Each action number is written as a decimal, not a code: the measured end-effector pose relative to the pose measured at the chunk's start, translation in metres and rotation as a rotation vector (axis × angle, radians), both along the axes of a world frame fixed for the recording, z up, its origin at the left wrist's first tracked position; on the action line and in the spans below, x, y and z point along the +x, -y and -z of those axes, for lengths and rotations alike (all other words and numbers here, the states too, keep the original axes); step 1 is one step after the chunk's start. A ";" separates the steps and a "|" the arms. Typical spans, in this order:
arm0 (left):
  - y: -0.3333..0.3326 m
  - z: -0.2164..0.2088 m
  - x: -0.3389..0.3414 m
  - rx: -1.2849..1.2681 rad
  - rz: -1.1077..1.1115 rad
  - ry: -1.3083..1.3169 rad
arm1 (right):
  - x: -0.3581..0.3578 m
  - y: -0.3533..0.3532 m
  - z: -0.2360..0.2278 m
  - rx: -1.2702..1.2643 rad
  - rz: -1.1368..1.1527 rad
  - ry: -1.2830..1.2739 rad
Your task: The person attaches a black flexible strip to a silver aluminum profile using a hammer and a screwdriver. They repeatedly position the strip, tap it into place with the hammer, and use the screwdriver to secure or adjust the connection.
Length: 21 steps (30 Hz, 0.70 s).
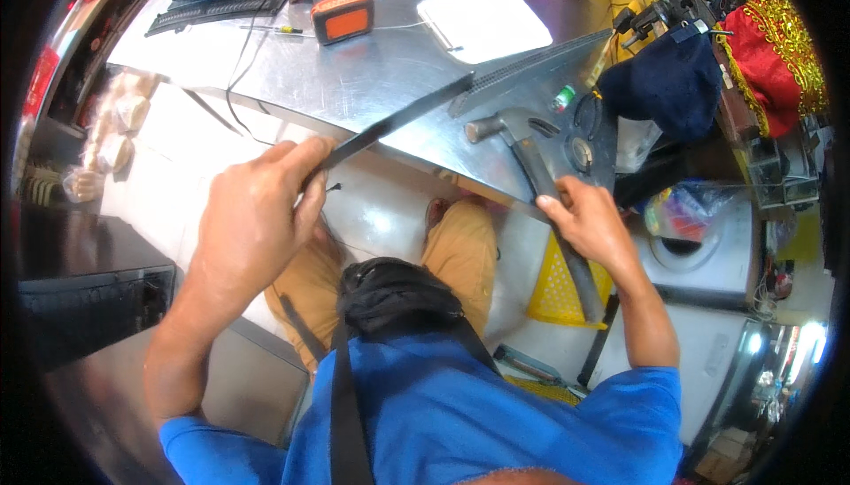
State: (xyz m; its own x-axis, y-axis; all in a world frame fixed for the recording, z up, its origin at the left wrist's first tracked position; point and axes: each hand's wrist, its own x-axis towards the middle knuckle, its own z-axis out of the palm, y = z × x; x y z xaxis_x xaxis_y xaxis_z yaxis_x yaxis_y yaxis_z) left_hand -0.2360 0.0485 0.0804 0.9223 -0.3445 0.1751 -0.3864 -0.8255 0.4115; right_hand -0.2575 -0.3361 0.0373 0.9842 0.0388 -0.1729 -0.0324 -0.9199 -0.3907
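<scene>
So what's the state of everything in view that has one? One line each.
Dark strip: held, slanting, far end over the metal table
Left hand: closed on the strip's near end
Hammer: held, head over the table, contact unclear
Right hand: closed on the hammer's handle
Cordless drill: on the table, unheld
White panel: lying flat
Waist bag: worn, zip unclear

A blue short-sleeved shirt (443, 396) is worn with tan trousers (467, 242), a rumpled black bag (394, 295) and a flat black strap (350, 414).
</scene>
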 end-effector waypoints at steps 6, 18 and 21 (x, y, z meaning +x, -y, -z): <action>0.001 0.020 -0.006 -0.171 -0.036 -0.049 | 0.076 -0.027 -0.030 0.048 -0.299 0.568; 0.017 0.121 -0.023 -0.303 -0.120 -0.022 | 0.172 -0.030 0.005 -0.140 -0.642 0.360; 0.004 0.095 -0.016 -0.364 -0.055 -0.037 | 0.175 -0.036 0.001 -0.121 -0.657 0.326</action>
State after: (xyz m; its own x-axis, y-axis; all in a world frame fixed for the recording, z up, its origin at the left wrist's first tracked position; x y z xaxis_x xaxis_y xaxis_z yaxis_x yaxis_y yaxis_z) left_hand -0.2518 0.0448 -0.0144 0.9458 -0.2154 0.2430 -0.3247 -0.6418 0.6948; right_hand -0.0823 -0.3001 0.0366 0.7667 0.6365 0.0835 0.6398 -0.7468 -0.1816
